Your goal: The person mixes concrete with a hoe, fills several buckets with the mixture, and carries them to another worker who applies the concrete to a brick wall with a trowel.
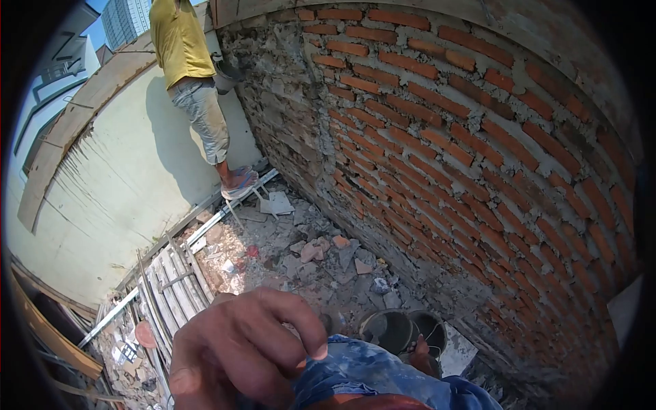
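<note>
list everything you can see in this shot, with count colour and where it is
brick wall: one, red-orange bricks with grey mortar, fills the right half
plastered wall: one, pale cream, left side
co-worker: one, yellow shirt and light trousers, standing top centre against the brick wall
rubble: many pieces, grey and reddish, on the ground below
metal rails: several, grey-white, lying lower left
bucket: looks like two dark round ones, bottom centre right; the count is hard to tell
tower block: one, grey, top left in the distance
blue trousers: the person's own knee, bottom centre
hand: one in view, bottom centre, resting on the knee, holding nothing visible; which hand is unclear
</note>
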Available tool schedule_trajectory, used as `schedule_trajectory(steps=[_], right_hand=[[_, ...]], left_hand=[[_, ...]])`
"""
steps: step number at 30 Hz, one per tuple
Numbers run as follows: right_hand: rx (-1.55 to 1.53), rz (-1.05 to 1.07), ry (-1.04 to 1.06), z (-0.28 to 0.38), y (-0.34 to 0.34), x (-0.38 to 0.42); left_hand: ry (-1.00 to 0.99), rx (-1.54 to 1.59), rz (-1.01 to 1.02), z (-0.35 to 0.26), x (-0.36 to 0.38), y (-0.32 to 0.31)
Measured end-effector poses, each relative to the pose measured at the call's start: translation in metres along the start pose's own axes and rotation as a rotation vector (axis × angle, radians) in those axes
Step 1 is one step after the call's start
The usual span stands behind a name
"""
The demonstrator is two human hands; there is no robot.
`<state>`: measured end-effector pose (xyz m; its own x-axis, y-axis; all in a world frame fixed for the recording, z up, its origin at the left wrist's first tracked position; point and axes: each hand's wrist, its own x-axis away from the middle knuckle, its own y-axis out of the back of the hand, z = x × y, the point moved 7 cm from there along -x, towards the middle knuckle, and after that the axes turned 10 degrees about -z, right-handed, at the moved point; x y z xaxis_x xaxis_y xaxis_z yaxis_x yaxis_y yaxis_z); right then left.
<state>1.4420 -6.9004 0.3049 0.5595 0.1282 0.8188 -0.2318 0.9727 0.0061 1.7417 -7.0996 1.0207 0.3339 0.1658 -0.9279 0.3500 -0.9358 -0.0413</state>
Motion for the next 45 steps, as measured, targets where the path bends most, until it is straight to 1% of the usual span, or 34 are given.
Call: schedule_trajectory(steps=[4, 6, 7, 9, 12, 13, 15, 18, 22, 24, 25, 27, 28, 30, 31, 33, 34, 36, 37, 38, 40, 41, 42, 43, 44, 45], right_hand=[[-0.032, 0.039, 0.022, -0.004, 0.004, -0.001], [-0.047, 0.015, 0.006, -0.004, 0.007, 0.002], [-0.055, -0.003, -0.007, -0.004, 0.008, 0.005], [-0.062, -0.022, -0.015, -0.002, 0.009, 0.01], [-0.08, -0.043, -0.03, -0.003, 0.008, 0.009], [-0.095, -0.05, -0.038, -0.004, 0.009, 0.007], [-0.1, -0.052, -0.03, -0.006, 0.011, 0.003], [-0.128, -0.041, -0.017, -0.003, 0.01, 0.009], [-0.128, -0.045, -0.004, -0.003, 0.015, 0.007], [-0.14, -0.031, -0.002, -0.001, 0.016, 0.007], [-0.144, -0.014, 0.0, -0.002, 0.016, 0.008], [-0.127, -0.035, -0.008, -0.002, 0.016, 0.011], [-0.111, -0.054, -0.011, 0.001, 0.016, 0.009], [-0.094, -0.04, -0.006, 0.0, 0.014, 0.003], [-0.089, -0.031, -0.007, -0.003, 0.014, -0.002], [-0.054, -0.027, 0.014, -0.006, 0.017, -0.011], [-0.028, -0.028, 0.031, -0.006, 0.018, -0.014], [-0.013, -0.037, 0.02, -0.008, 0.021, -0.018], [-0.022, -0.006, 0.033, -0.007, 0.02, -0.018], [-0.032, 0.024, 0.046, -0.006, 0.019, -0.017], [-0.042, 0.013, 0.028, -0.011, 0.024, -0.027], [-0.051, 0.0, 0.008, -0.011, 0.023, -0.023], [-0.058, -0.004, 0.007, -0.006, 0.023, -0.015], [-0.073, 0.008, 0.018, 0.0, 0.023, -0.007], [-0.088, 0.019, 0.025, 0.007, 0.018, 0.005], [-0.099, 0.006, 0.012, 0.006, 0.017, 0.006]], left_hand=[[0.066, 0.017, -0.004, 0.009, -0.023, -0.023], [0.205, 0.111, -0.021, 0.022, -0.02, -0.025], [0.21, 0.118, -0.016, 0.024, -0.019, -0.028], [0.227, 0.179, -0.084, 0.029, -0.017, -0.03], [0.23, 0.261, -0.043, 0.032, -0.024, -0.03], [0.234, 0.262, -0.045, 0.032, -0.025, -0.031], [0.228, 0.16, -0.07, 0.032, -0.025, -0.032], [0.221, 0.196, -0.026, 0.033, -0.02, -0.032], [0.173, 0.263, -0.055, 0.037, -0.011, -0.023], [0.255, 0.254, 0.173, 0.047, 0.003, -0.014], [0.26, 0.257, 0.175, 0.055, 0.005, -0.012], [0.305, 0.376, 0.044, 0.075, 0.007, -0.011], [0.299, 0.367, 0.038, 0.083, 0.013, -0.018], [0.412, 0.68, -0.072, 0.098, 0.024, -0.031], [0.405, 0.672, -0.078, 0.098, 0.022, -0.03], [0.668, 0.859, 0.188, 0.099, 0.026, -0.053], [0.664, 0.853, 0.182, 0.092, 0.025, -0.057], [0.764, 1.165, -0.118, 0.075, 0.023, -0.062], [0.81, 1.319, -0.271, 0.075, 0.024, -0.062], [0.81, 1.319, -0.269, 0.083, 0.032, -0.055], [0.748, 0.955, 0.063, 0.101, 0.056, -0.046], [0.918, 0.806, -0.042, 0.107, 0.065, -0.035], [0.923, 0.701, -0.102, 0.117, 0.079, -0.024], [0.995, 0.534, -0.122, 0.127, 0.097, -0.01], [0.956, 0.453, -0.194, 0.137, 0.114, 0.004], [1.021, 0.344, -0.24, 0.149, 0.142, 0.021]])
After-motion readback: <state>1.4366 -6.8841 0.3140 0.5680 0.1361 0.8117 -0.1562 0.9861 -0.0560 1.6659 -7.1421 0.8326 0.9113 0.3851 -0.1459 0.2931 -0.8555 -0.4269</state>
